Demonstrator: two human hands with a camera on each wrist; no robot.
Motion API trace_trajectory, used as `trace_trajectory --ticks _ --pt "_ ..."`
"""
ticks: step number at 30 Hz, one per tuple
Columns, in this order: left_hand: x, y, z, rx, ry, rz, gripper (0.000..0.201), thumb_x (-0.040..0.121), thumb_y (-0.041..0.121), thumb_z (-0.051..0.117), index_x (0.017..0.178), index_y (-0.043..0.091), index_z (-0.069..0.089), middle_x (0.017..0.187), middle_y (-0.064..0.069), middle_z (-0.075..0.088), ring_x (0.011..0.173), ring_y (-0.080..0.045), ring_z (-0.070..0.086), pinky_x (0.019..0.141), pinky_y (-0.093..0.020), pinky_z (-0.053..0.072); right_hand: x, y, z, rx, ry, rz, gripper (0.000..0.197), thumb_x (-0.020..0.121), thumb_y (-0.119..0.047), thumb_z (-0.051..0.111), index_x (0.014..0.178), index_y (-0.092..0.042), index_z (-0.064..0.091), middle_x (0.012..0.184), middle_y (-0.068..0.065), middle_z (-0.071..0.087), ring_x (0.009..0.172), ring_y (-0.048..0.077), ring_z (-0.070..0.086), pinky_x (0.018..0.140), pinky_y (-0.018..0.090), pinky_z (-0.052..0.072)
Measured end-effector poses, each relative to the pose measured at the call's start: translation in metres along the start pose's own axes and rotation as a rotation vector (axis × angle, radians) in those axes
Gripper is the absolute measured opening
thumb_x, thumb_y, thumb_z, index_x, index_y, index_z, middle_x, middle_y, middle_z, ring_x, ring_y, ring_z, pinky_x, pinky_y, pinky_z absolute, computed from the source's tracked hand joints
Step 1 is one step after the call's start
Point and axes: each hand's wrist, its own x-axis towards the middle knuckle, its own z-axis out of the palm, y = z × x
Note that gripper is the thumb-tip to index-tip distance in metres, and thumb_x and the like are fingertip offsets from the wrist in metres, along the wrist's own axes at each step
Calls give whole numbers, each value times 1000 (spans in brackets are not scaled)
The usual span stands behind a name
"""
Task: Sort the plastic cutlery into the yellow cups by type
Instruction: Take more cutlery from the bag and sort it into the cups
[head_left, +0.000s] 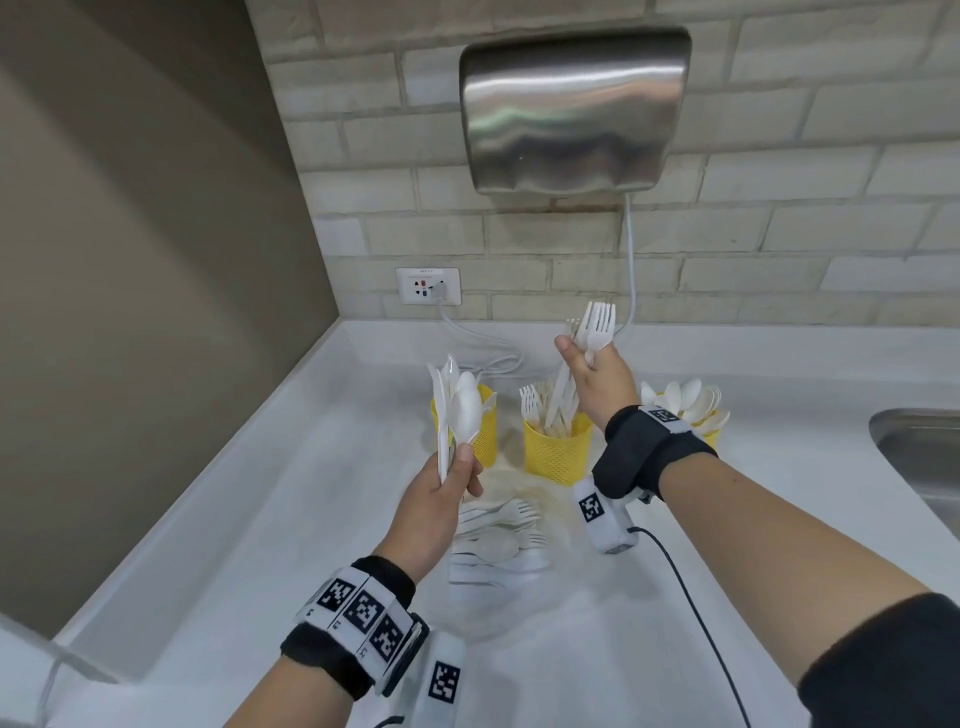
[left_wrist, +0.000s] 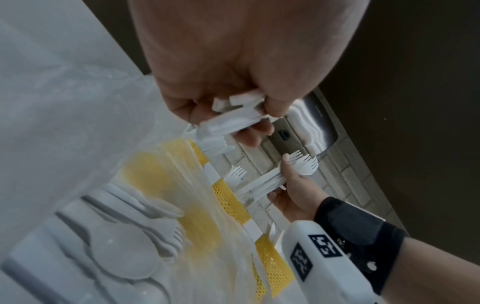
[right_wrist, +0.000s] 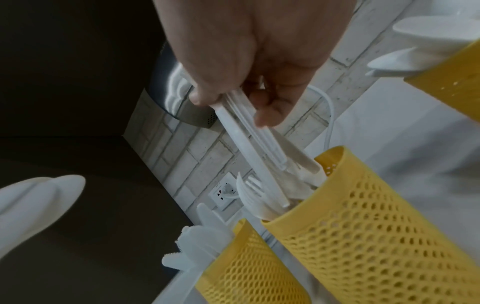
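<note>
The right hand (head_left: 592, 371) grips a bunch of forks (head_left: 596, 327) by the middle of their handles, thumb on one side and curled fingers on the other. The bunch stands nearly upright: prongs point up above the grip, and the handle ends slant down and left from it, reaching into the mouth of the middle cup (head_left: 558, 449), which already holds forks. The long axis leans slightly, top to the right.

The left hand (head_left: 441, 499) pinches a mixed bunch (head_left: 454, 402) of knives and spoons near the lower ends of the handles. Their bowls and blades rise straight up from the grip, in front of the left cup (head_left: 480, 436), which holds knives.

Right of the right wrist stands the right cup (head_left: 712, 435), filled with spoons, bowls up. Below and between the two hands, a loose pile of cutlery (head_left: 496, 540) lies flat on the white counter (head_left: 260, 519).

Open counter spreads left of the left hand as far as the brown side wall. Behind the cups a strip of counter runs to the brick wall, crossed by a white cord (head_left: 488, 348). Far right of the right hand the counter ends at a steel sink (head_left: 919, 447). A steel hand dryer (head_left: 574, 109) hangs on the wall well above the forks' prongs.
</note>
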Motion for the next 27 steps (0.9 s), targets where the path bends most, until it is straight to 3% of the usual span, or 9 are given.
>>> trace_trajectory --ticks 4,8,11,13,16,18,20,23,27 --pt "-3 5 0 16 33 6 41 101 41 34 96 10 60 84 10 55 80 3 50 63 -2 37 0 12 0 -99 -91 99 33 95 -42 54 109 -12 57 89 -3 61 75 18 57 74 36 50" --pt "-5 7 1 -29 -8 -30 43 99 47 34 94 15 63 82 8 53 78 -5 52 71 -20 41 -4 26 1 -355 -168 162 30 91 -37 61 97 -9 55 83 1 59 83 24 55 71 30 40" --pt "-6 8 2 -83 -41 -41 42 97 49 36 91 19 65 81 7 56 76 -8 53 72 -25 42 -7 29 -2 -345 -129 217 49 82 -36 72 118 -9 54 120 11 52 96 26 59 82 32 46" --pt "-6 9 3 -125 -64 -45 40 98 47 37 91 20 65 80 8 58 75 -9 53 69 -24 42 -13 22 -5 -329 -33 186 58 80 -38 73 127 -14 49 129 9 41 108 25 56 93 37 47" --pt "-6 12 6 -156 -92 -16 37 98 46 38 90 22 65 76 12 61 72 -2 54 69 -22 40 -31 -7 -8 -216 65 44 36 85 -36 67 116 -19 59 120 3 46 104 15 55 93 33 46" --pt "-7 13 9 -176 -99 0 35 98 44 39 93 21 65 75 12 63 68 5 55 67 -17 40 -49 -32 -10 -17 -92 48 22 87 -38 65 100 -21 67 102 -2 58 82 2 56 80 27 45" --pt "-7 14 12 -195 -109 22 34 98 42 41 96 20 66 76 10 66 68 7 57 63 -9 41 -69 -53 -12 161 -338 109 28 86 -43 66 94 -17 71 82 -6 63 58 -6 53 66 18 40" --pt "-8 16 17 -193 -145 73 31 99 34 42 101 13 65 78 5 70 70 8 60 62 -4 41 -91 -60 -10 201 -565 127 33 82 -36 72 90 -4 70 61 2 59 55 6 54 53 7 39" --pt "-10 14 23 -194 -171 91 29 99 30 44 103 11 65 81 1 73 76 2 66 65 -7 46 -99 -48 -5 245 -539 130 34 89 -32 66 89 2 64 68 8 61 52 19 51 54 15 42"
